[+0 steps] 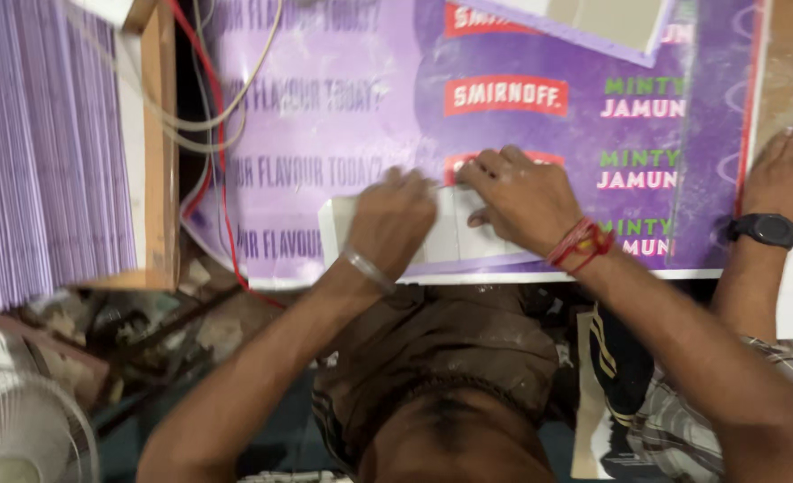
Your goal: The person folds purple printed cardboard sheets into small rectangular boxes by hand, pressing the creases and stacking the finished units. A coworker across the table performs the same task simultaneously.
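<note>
While two hands (pixel 455 210) press, one card (pixel 450 237) lies.

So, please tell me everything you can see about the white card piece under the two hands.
The white card piece is a flat, pale strip, seemingly thin card, with faint fold lines dividing it into panels. It lies on the purple printed sheet near its front edge. The left hand presses on its left part, and the right hand pinches its top edge. Both cover much of it.
</note>
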